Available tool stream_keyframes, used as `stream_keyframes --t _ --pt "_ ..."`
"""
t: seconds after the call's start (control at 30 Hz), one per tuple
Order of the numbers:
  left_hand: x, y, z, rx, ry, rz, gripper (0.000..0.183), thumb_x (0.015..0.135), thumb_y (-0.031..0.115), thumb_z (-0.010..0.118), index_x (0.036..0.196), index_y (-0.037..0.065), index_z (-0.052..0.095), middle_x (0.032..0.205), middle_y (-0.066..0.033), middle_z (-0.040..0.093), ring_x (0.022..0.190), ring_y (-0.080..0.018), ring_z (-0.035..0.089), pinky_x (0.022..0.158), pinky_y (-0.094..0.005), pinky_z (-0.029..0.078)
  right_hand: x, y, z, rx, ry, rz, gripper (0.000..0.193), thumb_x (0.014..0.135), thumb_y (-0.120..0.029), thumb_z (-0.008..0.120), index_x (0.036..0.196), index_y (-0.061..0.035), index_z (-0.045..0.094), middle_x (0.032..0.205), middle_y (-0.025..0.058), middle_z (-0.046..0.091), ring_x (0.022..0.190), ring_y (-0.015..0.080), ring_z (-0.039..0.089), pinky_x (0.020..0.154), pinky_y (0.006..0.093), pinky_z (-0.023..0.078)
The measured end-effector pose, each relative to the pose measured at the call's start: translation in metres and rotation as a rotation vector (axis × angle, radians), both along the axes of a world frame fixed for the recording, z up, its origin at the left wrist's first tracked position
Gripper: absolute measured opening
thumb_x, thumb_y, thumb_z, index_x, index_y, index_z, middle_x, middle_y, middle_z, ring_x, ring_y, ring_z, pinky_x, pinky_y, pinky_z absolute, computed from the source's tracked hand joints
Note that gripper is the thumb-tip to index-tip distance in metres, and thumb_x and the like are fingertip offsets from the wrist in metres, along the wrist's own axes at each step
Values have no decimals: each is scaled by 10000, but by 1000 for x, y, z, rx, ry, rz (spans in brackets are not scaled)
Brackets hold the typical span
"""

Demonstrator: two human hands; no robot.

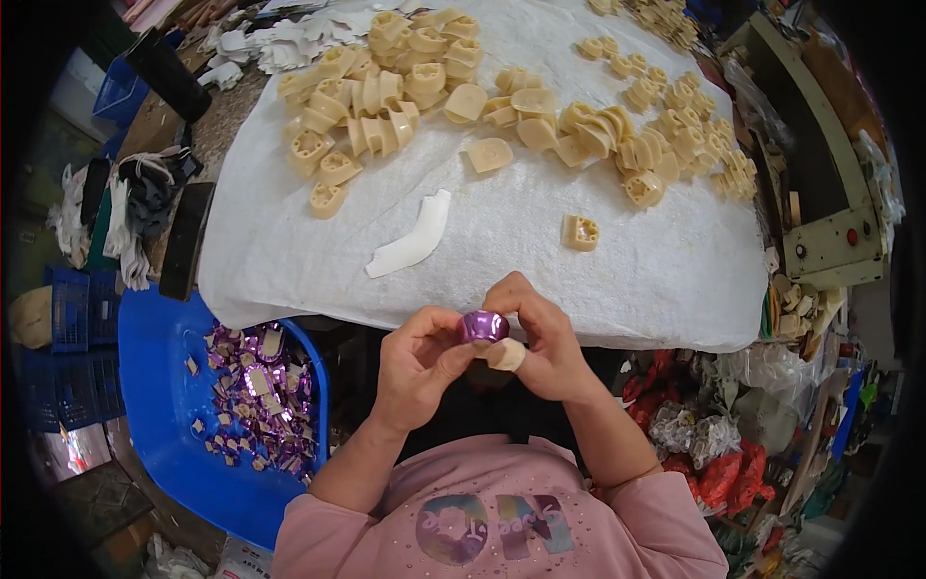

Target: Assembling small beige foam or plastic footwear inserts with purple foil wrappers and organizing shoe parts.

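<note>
Just off the near edge of the white-covered table, both my hands hold one small, glossy purple heel-shaped piece [483, 326]. My left hand [417, 365] pinches it from the left with thumb and fingers. From the right, my right hand [542, 340] closes on it, index finger bent over the top. A pale wrap [507, 356] covers the right thumb's tip. Ahead on the cloth lie a curved white strip [413, 238] and a single beige plastic heel [581, 233]. The underside of the purple piece is hidden by my fingers.
Beige heels [374, 92] are heaped across the far side of the table cloth [289, 261]. At lower left, a blue tub [159, 405] holds many purple pieces [260, 381]. White strips [309, 39] lie at the back left. A green metal machine [834, 241] stands at right, above red bags [738, 480].
</note>
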State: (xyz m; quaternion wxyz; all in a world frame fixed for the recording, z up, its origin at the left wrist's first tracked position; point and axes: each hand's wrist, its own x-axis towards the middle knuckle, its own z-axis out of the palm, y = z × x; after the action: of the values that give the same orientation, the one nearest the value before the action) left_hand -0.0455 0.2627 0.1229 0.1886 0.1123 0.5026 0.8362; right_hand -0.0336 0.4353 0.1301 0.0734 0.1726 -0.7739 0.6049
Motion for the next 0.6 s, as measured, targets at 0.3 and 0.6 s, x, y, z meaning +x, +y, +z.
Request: stream_keyframes --t 0.3,0.6 --pt "-6 -58 -11 -19 -55 268 242 883 152 635 1026 -28 559 903 -84 633 794 -134 600 741 -266 484 -43 -4 6 266 45 -135 305 771 -4 621 1073 -37 592 1010 104 602 911 270 530 805 344 442" --pt "3 -99 -12 -139 13 434 267 887 171 645 1044 -26 558 904 -75 633 817 -133 612 743 -254 494 -52 -33 12 263 102 14 315 769 8 629 1079 -42 599 1063 108 595 971 312 506 854 377 427"
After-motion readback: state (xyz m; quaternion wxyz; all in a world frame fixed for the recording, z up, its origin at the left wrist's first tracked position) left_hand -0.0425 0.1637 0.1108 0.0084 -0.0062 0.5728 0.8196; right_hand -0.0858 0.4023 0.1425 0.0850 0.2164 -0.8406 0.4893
